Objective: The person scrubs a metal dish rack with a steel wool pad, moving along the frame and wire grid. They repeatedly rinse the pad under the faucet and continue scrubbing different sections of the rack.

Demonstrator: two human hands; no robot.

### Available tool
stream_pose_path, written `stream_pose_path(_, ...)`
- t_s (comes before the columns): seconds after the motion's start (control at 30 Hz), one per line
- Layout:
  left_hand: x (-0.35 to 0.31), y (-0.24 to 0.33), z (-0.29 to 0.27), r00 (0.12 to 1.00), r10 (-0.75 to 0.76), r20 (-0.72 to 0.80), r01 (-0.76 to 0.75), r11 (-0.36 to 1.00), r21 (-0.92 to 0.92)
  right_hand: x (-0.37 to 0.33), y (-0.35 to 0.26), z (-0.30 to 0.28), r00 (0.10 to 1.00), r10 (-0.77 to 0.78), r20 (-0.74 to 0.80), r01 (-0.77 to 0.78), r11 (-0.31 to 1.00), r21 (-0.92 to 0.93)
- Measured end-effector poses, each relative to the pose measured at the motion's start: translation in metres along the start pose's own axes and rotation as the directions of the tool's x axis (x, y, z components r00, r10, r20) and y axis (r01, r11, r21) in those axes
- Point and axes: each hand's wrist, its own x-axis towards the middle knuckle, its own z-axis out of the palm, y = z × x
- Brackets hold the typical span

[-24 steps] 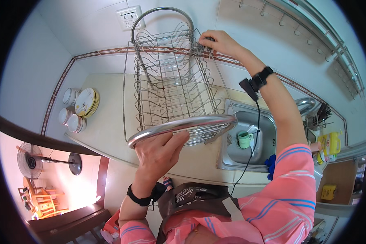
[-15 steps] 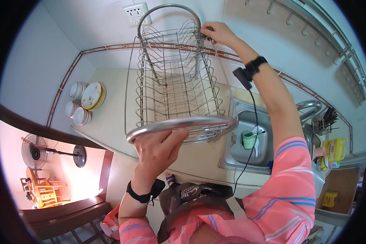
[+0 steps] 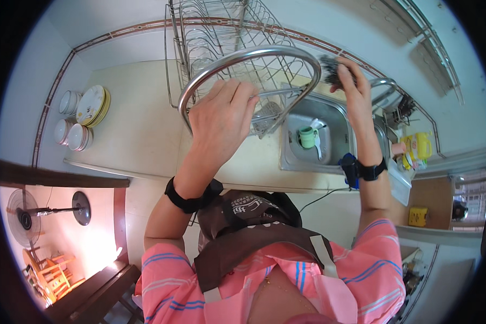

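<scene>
Counter (image 3: 132,121) below, scrubber (image 3: 329,68) juts from right fingers (image 3: 356,74).

Pink short-sleeved shirt (image 3: 380,286), its sleeves (image 3: 167,275) banded with blue and whitish stripes; dark brown apron (image 3: 229,254) with pale shoulder straps (image 3: 322,256) and whitish lettering (image 3: 252,205); black left wristband (image 3: 184,203) and right wristband (image 3: 373,170), the latter beside a dark block (image 3: 349,166); thin black cable (image 3: 319,198); fine gold-coloured necklace (image 3: 268,281) at the open collar.
</scene>
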Motion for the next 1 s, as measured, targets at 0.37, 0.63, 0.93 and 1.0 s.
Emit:
stream_pose_path(0.37, -0.074, -0.063, -0.016, 0.881, -0.284, -0.378, 0.071, 0.870, -0.488, -0.060, -0.037, 0.080, 0.841, -0.462, 0.280, 0.494, 0.449, -0.744)
stream_pose_path(0.63, -0.018, -0.086, 0.008, 0.878, 0.187, -0.440, -0.290, 0.940, -0.179, -0.036, -0.062, 0.095, 0.889, -0.207, 0.408, 0.457, 0.370, -0.809)
stream_pose_path(0.93, -0.031, -0.083, 0.015, 0.885, 0.086, -0.459, -0.153, 0.982, -0.112, -0.048, -0.054, 0.148, 0.859, -0.418, 0.297, 0.444, 0.318, -0.837)
stream_pose_path(1.0, -0.029, -0.084, 0.015, 0.874, 0.103, -0.475, -0.165, 0.982, -0.090, -0.054, -0.053, 0.177, 0.776, -0.547, 0.314, 0.562, 0.376, -0.737)
